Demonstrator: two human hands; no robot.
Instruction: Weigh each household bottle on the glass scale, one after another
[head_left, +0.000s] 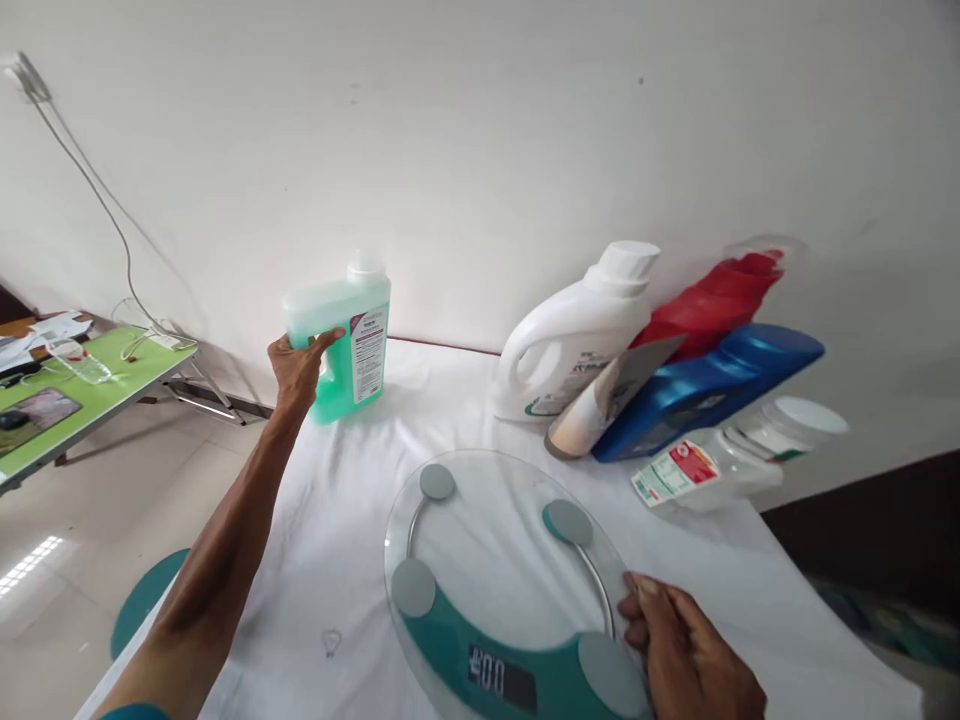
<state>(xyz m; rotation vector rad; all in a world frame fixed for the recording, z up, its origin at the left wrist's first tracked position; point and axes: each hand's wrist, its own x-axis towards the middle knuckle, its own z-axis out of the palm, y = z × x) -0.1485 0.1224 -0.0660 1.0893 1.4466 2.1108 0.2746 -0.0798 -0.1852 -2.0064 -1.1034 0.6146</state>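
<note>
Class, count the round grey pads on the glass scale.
4: far-left pad, far-right pad, near-left pad, near-right pad beside the right hand. None seems hidden.

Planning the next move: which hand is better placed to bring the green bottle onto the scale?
Left, probably. The left hand already grips the green bottle standing upright on the white cloth, while the right hand rests on the glass scale rim.

Pale green bottle (pixel 341 340) w/ white label, in left hand (pixel 298 368). Clear glass scale (pixel 510 585) w/ teal band, grey pads, under right hand (pixel 694 655). Beyond right hand: white jug (pixel 570 340), blue bottle (pixel 705 385), red bottle (pixel 712 300). White cloth (pixel 330 560) beneath.
</note>
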